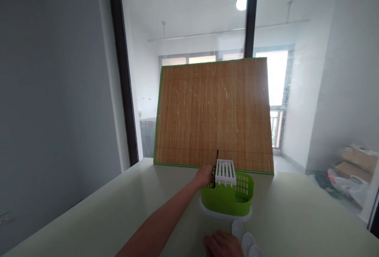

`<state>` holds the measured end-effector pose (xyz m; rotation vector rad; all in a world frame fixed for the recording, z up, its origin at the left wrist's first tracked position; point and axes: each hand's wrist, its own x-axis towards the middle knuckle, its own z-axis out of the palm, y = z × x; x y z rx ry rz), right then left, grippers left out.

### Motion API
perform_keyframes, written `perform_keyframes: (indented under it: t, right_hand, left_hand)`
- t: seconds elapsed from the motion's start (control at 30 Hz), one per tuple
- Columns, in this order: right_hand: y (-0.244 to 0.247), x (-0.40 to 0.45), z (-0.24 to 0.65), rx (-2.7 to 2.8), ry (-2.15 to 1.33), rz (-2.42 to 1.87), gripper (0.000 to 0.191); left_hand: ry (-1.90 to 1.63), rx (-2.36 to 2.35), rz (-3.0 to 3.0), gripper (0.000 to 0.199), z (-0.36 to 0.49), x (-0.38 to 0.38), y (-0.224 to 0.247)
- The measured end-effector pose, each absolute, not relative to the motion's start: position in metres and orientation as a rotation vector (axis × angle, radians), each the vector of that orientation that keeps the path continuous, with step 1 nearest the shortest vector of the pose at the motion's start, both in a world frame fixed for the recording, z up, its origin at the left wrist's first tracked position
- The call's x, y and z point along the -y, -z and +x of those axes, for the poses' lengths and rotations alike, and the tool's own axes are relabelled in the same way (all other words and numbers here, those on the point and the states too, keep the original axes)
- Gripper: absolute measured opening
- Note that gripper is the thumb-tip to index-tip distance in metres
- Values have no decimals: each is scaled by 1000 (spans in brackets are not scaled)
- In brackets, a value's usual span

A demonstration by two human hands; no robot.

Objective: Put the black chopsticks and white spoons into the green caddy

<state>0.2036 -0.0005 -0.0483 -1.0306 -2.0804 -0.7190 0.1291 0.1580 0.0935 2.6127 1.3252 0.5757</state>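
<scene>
A green utensil basket (226,199) with slotted walls and a white base stands on the table. A white slatted rack (225,171) sits at its top. My left hand (205,176) reaches to the basket's left side, its fingers closed around a thin black stick (217,156) that points up beside the rack. The stick's lower part is partly hidden by the basket. Closer to me, my right hand (223,244) rests low with curled fingers; whatever they hold is hidden. Just right of it lie several white spoon-like pieces, the nearest to the basket being a white oval bowl (237,230).
Behind the basket a bamboo mat (214,115) with green edging stands upright on the pale table (142,209). Beyond it is a glass partition with dark frames (121,51). Cardboard boxes (357,158) and bags lie on the floor at the right.
</scene>
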Motion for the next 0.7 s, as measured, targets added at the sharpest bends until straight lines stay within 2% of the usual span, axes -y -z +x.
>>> perform_keyframes:
  t: [0.23, 0.43, 0.57, 0.7]
  right_hand:
    - [36, 8, 201, 2021, 573, -1037, 25]
    - [19, 22, 207, 2064, 336, -1154, 23]
    - [13, 26, 211, 2022, 218, -1189, 21]
    - [12, 28, 213, 1941, 125, -1195, 20]
  left_hand:
    - [-665, -1359, 2586, 42, 122, -149, -101]
    - [-1004, -1365, 2567, 40, 90, -108, -107]
    - [-1159, -1302, 2445, 21, 57, -50, -78]
    - [-862, -1348, 2342, 13, 34, 9, -27]
